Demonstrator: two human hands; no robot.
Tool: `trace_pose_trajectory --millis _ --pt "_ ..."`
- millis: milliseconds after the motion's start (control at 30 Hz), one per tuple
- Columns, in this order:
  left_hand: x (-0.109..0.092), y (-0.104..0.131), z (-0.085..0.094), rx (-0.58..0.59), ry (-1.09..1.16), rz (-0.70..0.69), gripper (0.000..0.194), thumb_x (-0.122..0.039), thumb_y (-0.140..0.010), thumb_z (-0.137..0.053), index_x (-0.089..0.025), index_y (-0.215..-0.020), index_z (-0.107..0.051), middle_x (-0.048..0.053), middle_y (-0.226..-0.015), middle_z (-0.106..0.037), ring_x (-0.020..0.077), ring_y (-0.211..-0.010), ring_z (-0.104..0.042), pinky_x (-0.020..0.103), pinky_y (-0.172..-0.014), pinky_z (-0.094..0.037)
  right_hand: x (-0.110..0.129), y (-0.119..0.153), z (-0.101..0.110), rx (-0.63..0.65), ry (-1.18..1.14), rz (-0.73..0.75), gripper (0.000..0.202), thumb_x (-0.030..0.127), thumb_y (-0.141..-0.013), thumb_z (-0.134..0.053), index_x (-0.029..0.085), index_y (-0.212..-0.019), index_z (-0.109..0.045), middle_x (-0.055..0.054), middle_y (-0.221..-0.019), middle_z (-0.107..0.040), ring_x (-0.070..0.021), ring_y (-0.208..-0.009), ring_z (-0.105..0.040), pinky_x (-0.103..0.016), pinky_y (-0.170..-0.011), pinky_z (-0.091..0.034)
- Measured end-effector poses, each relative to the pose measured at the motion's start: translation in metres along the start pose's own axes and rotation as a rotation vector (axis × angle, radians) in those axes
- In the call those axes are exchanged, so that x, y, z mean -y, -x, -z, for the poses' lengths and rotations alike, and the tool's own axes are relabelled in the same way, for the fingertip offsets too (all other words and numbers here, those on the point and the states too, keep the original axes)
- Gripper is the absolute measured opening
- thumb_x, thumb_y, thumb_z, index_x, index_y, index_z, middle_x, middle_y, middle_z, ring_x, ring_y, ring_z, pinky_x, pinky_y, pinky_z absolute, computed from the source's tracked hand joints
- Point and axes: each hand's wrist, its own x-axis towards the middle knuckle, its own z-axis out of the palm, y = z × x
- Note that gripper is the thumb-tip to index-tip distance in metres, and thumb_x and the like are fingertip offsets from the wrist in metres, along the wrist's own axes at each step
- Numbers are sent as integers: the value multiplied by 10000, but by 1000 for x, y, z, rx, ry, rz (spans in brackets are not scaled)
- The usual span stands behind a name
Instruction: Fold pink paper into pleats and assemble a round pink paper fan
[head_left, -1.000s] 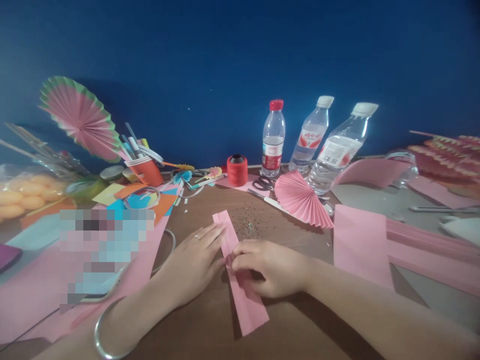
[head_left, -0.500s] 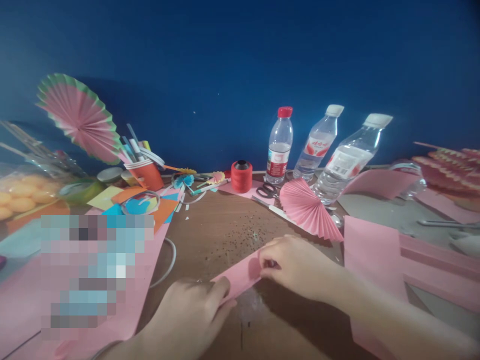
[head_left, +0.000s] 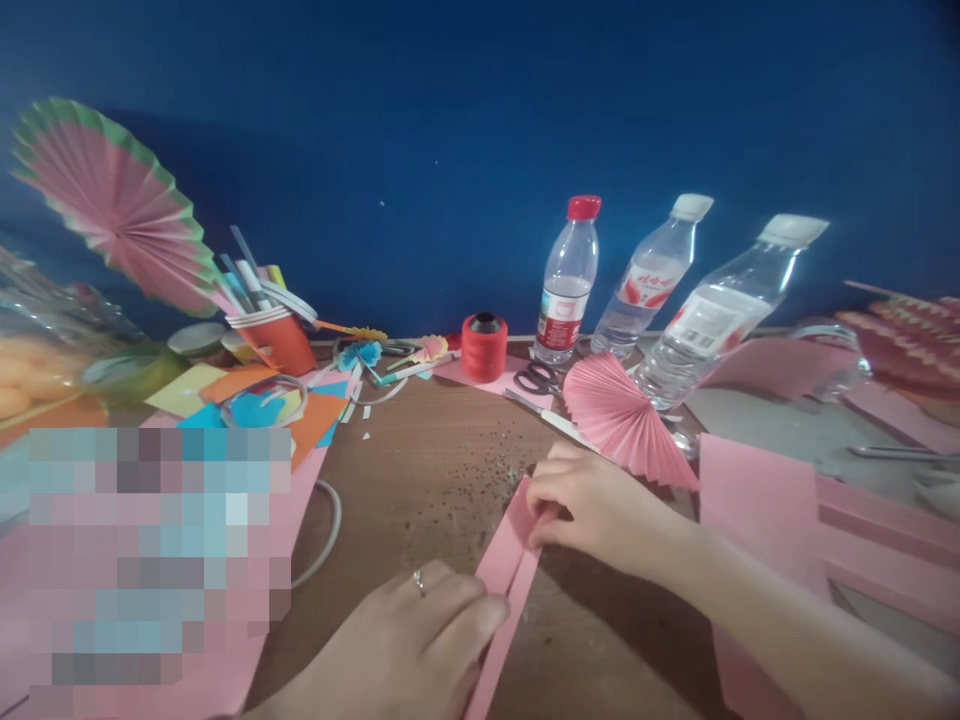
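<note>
A strip of pink paper [head_left: 504, 575] with a fold along its length lies slanted over the brown table [head_left: 420, 480]. My left hand [head_left: 420, 635], with a ring on one finger, is closed on the strip's left edge, thumb on top. At the far end, the bent fingers of my right hand [head_left: 581, 495] pinch the strip's right edge. Just beyond that hand rests a pleated pink paper fan [head_left: 626, 420]. A white-handled knife [head_left: 562, 425] lies partly under the fan, beside dark-handled scissors [head_left: 536, 378].
A red thread spool [head_left: 484, 348] and water bottles [head_left: 568, 290] stand along the blue wall. At left are an orange cup of pens [head_left: 274, 338], a tape roll [head_left: 266, 402] and a pink-green fan [head_left: 120, 215]. Pink sheets [head_left: 757, 510] lie at right. Small dark specks dot the tabletop.
The pink strip has turned steeper, its near end swinging toward me, and a lengthwise fold now shows. My left hand has shifted slightly right and nearer. The view has moved a little.
</note>
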Motion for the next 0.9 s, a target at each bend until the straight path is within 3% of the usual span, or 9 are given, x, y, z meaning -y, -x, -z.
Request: trace_pose_trajectory --millis 200,367,467,600,767,900 --pt "-10 -1 -9 -29 -58 -80 183 -172 -841 -473 -219 -981 -581 19 -821 -633 177 -779 -590 260 -657 -533 -4 -3 4 57 -141 -72 187 277 -682 -714 180 -655 -557 24 -734 -574 -125 -681 -518 -230 -606 -363" --pt "-10 1 -15 -51 -98 -76 204 -210 -853 -460 -206 -1020 -578 37 -942 -658 191 -827 -617 250 -615 -549 -8 -4 6 23 -246 -77 62 140 -726 -605 198 -711 -621 18 -769 -620 -125 -713 -564 -231 -662 -402" --pt "-9 4 -19 -60 -87 -30 220 -222 -844 -479 -249 -1038 -577 19 -1083 -635 193 -936 -614 241 -688 -549 -7 -5 6 14 -285 -119 136 110 -724 -562 212 -755 -646 22 -794 -648 -122 -714 -572 -232 -672 -409" --pt "-6 6 -25 -71 -68 17 334 -228 -844 -480 -294 -1169 -518 2 -1224 -576 183 -1049 -578 244 -811 -523 -7 -6 7 16 -293 -229 102 179 -702 -607 215 -789 -647 28 -706 -641 -122 -624 -552 -225 -570 -390" --pt "-5 5 -23 -1 -112 -69 490 -151 -816 -473 -203 -1299 -412 65 -1281 -524 199 -1132 -522 281 -861 -500 -12 -5 8 12 -300 -242 159 143 -719 -559 225 -822 -647 26 -727 -658 -130 -665 -571 -240 -618 -399" --pt "-5 3 -19 41 -91 -61 562 -134 -782 -514 -177 -1327 -381 89 -1300 -494 216 -1158 -498 300 -883 -488 -14 -5 6 -1 -331 -264 183 121 -716 -537 222 -833 -635 21 -734 -676 -139 -687 -595 -251 -643 -416"
